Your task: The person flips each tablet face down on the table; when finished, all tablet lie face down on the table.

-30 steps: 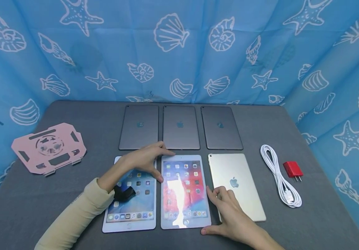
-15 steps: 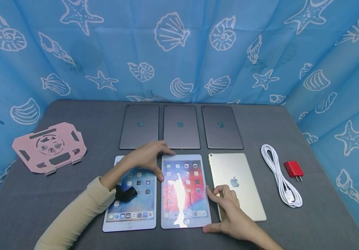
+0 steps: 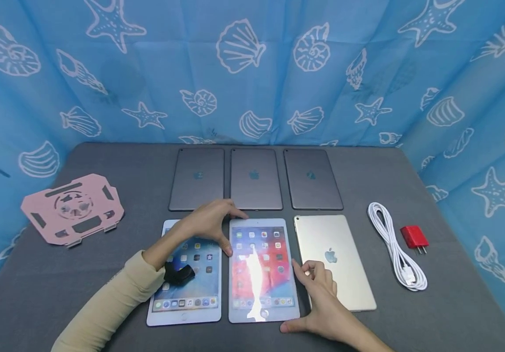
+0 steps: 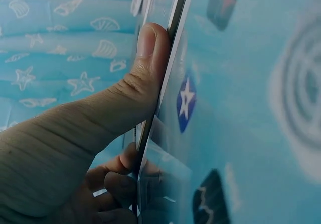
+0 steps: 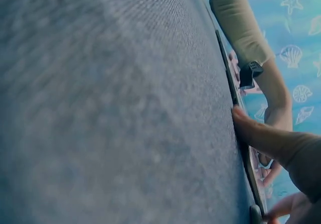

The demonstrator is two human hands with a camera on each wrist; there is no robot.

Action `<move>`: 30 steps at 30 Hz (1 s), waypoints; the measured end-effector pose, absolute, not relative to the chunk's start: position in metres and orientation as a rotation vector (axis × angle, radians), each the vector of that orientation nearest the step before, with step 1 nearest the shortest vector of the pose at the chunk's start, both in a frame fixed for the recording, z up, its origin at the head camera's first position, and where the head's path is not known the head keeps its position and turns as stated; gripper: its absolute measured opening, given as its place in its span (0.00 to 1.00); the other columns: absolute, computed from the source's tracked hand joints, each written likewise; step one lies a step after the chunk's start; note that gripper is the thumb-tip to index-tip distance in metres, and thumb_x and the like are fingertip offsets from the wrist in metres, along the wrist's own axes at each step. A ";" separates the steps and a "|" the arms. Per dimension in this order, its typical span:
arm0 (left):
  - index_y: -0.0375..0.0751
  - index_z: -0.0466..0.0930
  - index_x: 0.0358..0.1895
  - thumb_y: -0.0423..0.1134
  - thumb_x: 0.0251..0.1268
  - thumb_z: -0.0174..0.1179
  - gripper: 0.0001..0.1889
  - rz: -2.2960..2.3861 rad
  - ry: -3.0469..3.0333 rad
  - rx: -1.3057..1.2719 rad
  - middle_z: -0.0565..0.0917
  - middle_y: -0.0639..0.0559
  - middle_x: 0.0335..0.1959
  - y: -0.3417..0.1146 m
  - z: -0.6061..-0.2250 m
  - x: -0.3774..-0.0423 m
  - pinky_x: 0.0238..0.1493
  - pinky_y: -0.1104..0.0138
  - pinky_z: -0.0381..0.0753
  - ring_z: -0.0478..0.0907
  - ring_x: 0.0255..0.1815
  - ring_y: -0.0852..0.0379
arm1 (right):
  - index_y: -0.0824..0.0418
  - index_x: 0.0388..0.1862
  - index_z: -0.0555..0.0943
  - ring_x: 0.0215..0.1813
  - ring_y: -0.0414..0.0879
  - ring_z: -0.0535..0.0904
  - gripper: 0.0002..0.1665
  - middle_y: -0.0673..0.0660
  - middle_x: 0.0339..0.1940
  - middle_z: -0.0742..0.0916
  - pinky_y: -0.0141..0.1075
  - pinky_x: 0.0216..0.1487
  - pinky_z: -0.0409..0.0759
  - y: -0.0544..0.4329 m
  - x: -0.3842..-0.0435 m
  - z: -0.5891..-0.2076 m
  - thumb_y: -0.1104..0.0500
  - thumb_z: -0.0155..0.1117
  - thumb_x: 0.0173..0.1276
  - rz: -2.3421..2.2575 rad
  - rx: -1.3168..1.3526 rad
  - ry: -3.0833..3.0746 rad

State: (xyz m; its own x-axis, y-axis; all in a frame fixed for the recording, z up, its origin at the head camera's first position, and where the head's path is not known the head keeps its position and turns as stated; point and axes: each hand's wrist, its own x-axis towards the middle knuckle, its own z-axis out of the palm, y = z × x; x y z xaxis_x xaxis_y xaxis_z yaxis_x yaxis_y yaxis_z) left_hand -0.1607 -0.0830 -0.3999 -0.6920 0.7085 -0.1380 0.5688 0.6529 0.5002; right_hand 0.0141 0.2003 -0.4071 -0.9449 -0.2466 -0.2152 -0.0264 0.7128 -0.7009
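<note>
A white tablet (image 3: 243, 274) lies screen up in the middle of the front row, its home screen lit, with a glare streak. My left hand (image 3: 210, 220) grips its upper left corner, thumb at the left edge and fingers at the top edge. My right hand (image 3: 322, 300) holds the lower right corner, thumb by the bottom edge and fingers along the right side. Under my left forearm lies a second white tablet (image 3: 190, 288), also lit. A gold tablet (image 3: 331, 254), back up, is partly covered by my right hand. The left wrist view shows the thumb (image 4: 150, 53) close up.
Three dark grey tablets (image 3: 254, 181) lie back up in a row behind. A pink metal stand (image 3: 87, 227) is at left. To the right are a coiled white cable (image 3: 388, 244) and a red plug adapter (image 3: 414, 236). A blue shell-print curtain (image 3: 234, 98) surrounds the grey table.
The view has shifted slightly. My right thumb has slid a little left along the middle tablet's bottom edge. My left hand stays at the upper left corner.
</note>
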 end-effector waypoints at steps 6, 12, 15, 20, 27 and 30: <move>0.53 0.80 0.65 0.58 0.31 0.86 0.48 0.599 2.539 0.985 0.79 0.50 0.54 -0.080 -0.400 -0.159 0.50 0.57 0.77 0.75 0.50 0.54 | 0.63 0.79 0.65 0.54 0.50 0.57 0.78 0.54 0.57 0.66 0.47 0.52 0.53 0.199 0.014 -0.406 0.47 0.94 0.26 -1.118 -0.171 2.618; 0.45 0.79 0.61 0.52 0.33 0.87 0.44 0.646 2.463 1.030 0.77 0.49 0.53 -0.079 -0.399 -0.160 0.54 0.59 0.76 0.72 0.49 0.54 | 0.56 0.81 0.64 0.55 0.50 0.58 0.78 0.55 0.62 0.66 0.44 0.51 0.54 0.201 0.013 -0.405 0.46 0.93 0.28 -1.114 -0.203 2.615; 0.44 0.78 0.59 0.50 0.34 0.87 0.43 0.670 2.444 1.033 0.76 0.49 0.51 -0.080 -0.399 -0.161 0.53 0.60 0.74 0.70 0.47 0.55 | 0.54 0.81 0.64 0.58 0.51 0.59 0.78 0.55 0.64 0.68 0.45 0.52 0.56 0.201 0.013 -0.405 0.45 0.93 0.28 -1.103 -0.198 2.627; 0.44 0.77 0.58 0.50 0.33 0.88 0.43 0.714 2.443 1.035 0.75 0.49 0.50 -0.080 -0.400 -0.161 0.52 0.60 0.71 0.68 0.46 0.55 | 0.54 0.82 0.62 0.61 0.51 0.62 0.78 0.54 0.64 0.77 0.47 0.55 0.60 0.202 0.014 -0.405 0.44 0.93 0.28 -1.093 -0.222 2.652; 0.43 0.77 0.58 0.51 0.33 0.88 0.43 0.720 2.462 1.040 0.75 0.50 0.49 -0.079 -0.401 -0.159 0.52 0.61 0.73 0.69 0.46 0.56 | 0.55 0.83 0.59 0.49 0.35 0.64 0.78 0.40 0.45 0.77 0.37 0.53 0.67 0.207 0.016 -0.405 0.44 0.92 0.33 -1.115 -0.295 2.662; 0.44 0.77 0.59 0.52 0.34 0.87 0.44 0.709 2.476 1.034 0.75 0.51 0.50 -0.078 -0.403 -0.159 0.53 0.61 0.73 0.70 0.47 0.56 | 0.57 0.83 0.59 0.48 0.33 0.64 0.77 0.38 0.43 0.76 0.35 0.53 0.70 0.209 0.017 -0.406 0.43 0.91 0.35 -1.128 -0.360 2.682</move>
State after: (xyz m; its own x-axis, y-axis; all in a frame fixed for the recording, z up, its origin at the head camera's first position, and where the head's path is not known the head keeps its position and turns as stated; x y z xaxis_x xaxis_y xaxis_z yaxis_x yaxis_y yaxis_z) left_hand -0.1592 -0.0782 -0.4033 -0.6653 0.7341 -0.1357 0.5508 0.6054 0.5745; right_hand 0.0169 0.2092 -0.4062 -0.9483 -0.3022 -0.0973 -0.1417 0.6772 -0.7221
